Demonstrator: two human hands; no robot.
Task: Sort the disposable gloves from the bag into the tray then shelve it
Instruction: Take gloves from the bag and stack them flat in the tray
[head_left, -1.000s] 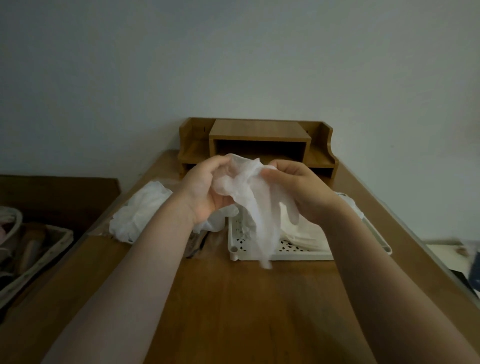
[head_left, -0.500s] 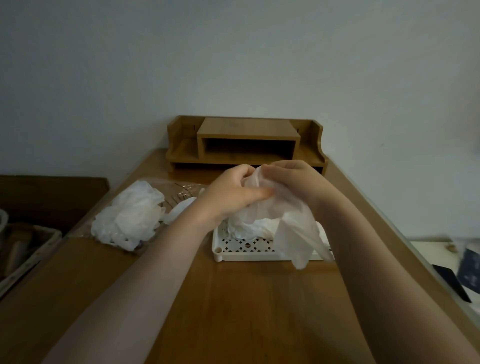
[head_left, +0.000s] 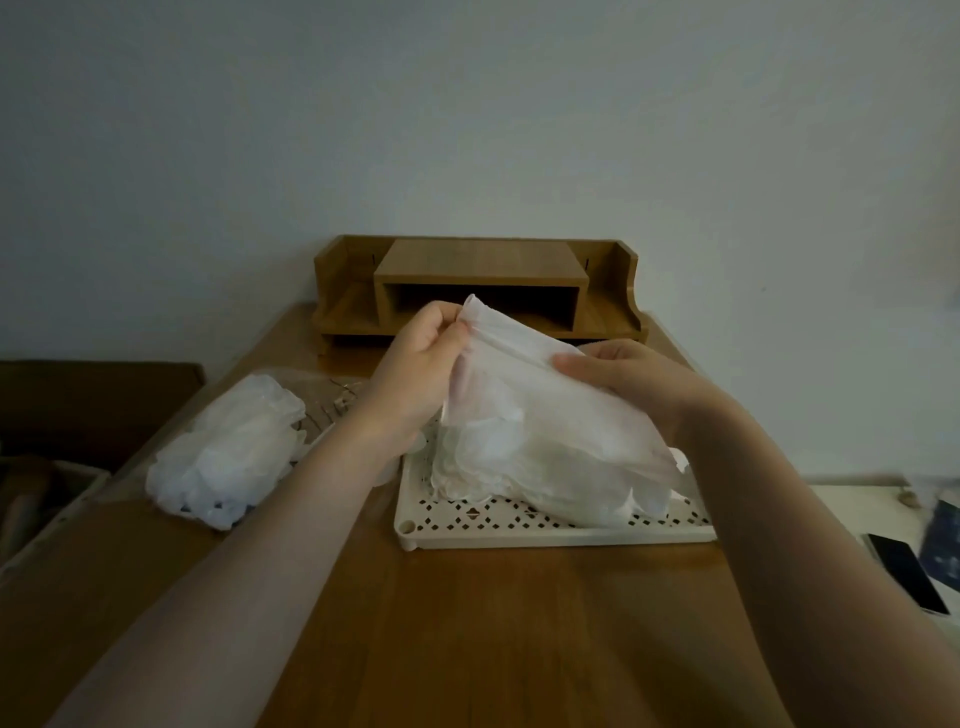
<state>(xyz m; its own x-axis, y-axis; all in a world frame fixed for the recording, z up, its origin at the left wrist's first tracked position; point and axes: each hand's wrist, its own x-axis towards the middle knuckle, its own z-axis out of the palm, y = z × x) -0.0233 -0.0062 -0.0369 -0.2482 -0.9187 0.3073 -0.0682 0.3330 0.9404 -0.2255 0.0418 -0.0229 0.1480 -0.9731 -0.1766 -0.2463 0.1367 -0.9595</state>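
Note:
A thin white disposable glove (head_left: 540, 395) is stretched out flat in the air above the white perforated tray (head_left: 519, 530). My left hand (head_left: 415, 369) pinches its upper left corner. My right hand (head_left: 628, 374) pinches its upper edge further right. Under it, several more white gloves (head_left: 498, 467) lie piled in the tray. A clear plastic bag (head_left: 228, 452) stuffed with gloves lies on the table to the left of the tray. The wooden desk shelf (head_left: 478, 286) stands at the back against the wall.
The wooden table (head_left: 467, 623) runs from me to the wall. A woven basket (head_left: 47, 509) sits off its left edge. A dark phone (head_left: 906, 577) and a dark blue item lie on a white surface at the right.
My hands have drawn apart and spread the crumpled glove out flat over the tray. The camera has moved closer to the tray.

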